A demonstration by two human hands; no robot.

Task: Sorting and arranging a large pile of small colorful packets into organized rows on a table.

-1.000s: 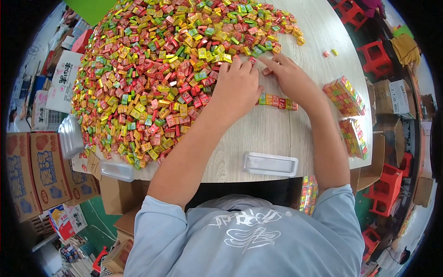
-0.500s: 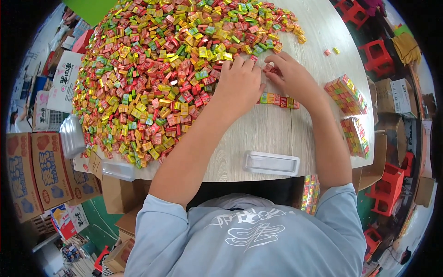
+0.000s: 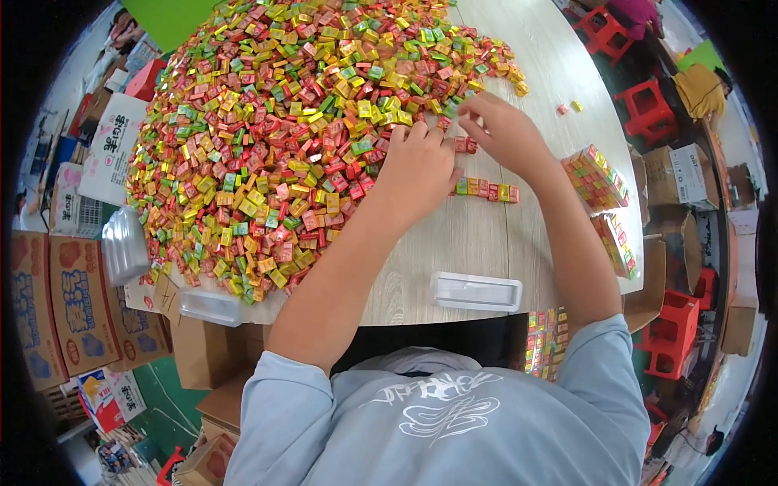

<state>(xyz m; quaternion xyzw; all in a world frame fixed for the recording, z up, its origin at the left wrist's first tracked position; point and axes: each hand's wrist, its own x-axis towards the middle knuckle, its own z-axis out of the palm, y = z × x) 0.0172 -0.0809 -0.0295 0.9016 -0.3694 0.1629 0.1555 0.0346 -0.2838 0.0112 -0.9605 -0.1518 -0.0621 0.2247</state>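
Small wrapped candy packs in red, yellow, green and orange form a large pile (image 3: 267, 162) on the table. My left hand (image 3: 415, 170) is at the pile's right edge, its fingers bent and closed around a few red packs (image 3: 465, 145) that jut out towards the right. What its fingertips touch is hidden. My right hand (image 3: 504, 134) hovers just beyond these packs, thumb and fingers curved but apart, with nothing visible between them. Nearer to me, a short row of packs (image 3: 489, 190) lies on the table beside my left thumb.
A clear plastic tray (image 3: 476, 292) lies near the table's front edge. Stacked blocks of packs (image 3: 596, 178) stand at the right, with two loose packs (image 3: 570, 107) beyond. More clear trays (image 3: 126, 247) are stacked at the left, by cardboard boxes (image 3: 85, 300). Red stools (image 3: 648, 113) stand past the table.
My right hand has opened and drawn back slightly from the red packs, which now show between my hands. My left hand stays at the pile's edge. The whole view has shifted slightly.
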